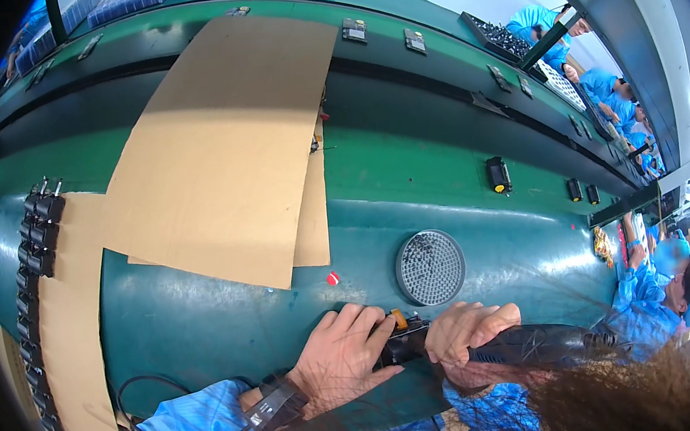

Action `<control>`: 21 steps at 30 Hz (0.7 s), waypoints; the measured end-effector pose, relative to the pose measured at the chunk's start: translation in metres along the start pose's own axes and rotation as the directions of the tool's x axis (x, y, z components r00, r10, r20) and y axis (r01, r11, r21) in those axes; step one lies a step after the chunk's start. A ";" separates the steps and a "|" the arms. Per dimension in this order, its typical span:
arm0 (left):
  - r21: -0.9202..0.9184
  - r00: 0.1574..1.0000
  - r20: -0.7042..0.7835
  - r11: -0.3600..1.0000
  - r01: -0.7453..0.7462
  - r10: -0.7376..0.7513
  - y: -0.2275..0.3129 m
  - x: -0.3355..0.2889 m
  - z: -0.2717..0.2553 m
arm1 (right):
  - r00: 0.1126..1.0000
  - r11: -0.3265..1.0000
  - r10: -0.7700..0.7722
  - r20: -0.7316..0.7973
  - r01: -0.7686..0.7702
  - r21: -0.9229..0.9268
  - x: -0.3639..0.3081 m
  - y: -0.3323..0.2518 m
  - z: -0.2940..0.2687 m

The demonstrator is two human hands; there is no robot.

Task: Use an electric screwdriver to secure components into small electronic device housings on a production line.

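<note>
My left hand (342, 360) is closed around a small black device with a yellow-orange part (399, 319) at its end. A black electric screwdriver (535, 344) lies in my right hand (469, 339), the fingers wrapped round its body. The screwdriver's front end points left at the device, and the hands nearly meet; whether the tip touches it is hidden. On my left wrist sits a black strap (283, 401) with a cable. Just beyond my hands stands a round grey dish (430, 268) with a gridded bottom and small dark screws in it. A small red piece (332, 278) lies nearby.
Large cardboard sheets (211, 137) cover the left of the green bench (204, 314). A row of black parts (32, 316) lines the left edge. Black-and-yellow devices (498, 175) and circuit boards (354, 30) lie farther off. People in blue (664, 291) work at the right.
</note>
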State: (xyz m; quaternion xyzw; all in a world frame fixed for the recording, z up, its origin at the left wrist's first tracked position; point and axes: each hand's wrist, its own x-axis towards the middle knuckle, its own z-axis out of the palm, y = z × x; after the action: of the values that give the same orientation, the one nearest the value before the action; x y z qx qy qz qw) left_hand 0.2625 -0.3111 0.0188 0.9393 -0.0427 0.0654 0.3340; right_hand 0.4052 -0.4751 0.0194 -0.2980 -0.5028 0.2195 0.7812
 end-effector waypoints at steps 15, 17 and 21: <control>0.022 1.000 0.010 1.000 0.009 -0.009 0.000 -0.002 0.001 | 0.997 0.996 -0.046 -0.057 0.042 -0.078 0.011 0.011 0.020; 0.025 1.000 0.022 1.000 0.011 -0.012 0.000 -0.003 0.001 | 0.997 0.997 -0.034 -0.069 0.029 -0.068 0.007 0.014 0.018; 0.024 1.000 0.006 1.000 -0.004 0.004 0.001 -0.003 0.003 | 0.993 1.000 0.018 -0.114 -0.018 -0.003 0.003 0.009 0.022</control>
State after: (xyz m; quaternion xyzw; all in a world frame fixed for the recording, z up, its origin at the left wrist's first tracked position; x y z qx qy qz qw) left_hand 0.2601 -0.3136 0.0165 0.9433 -0.0447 0.0636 0.3226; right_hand 0.3864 -0.4611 0.0224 -0.3163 -0.4550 0.2081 0.8060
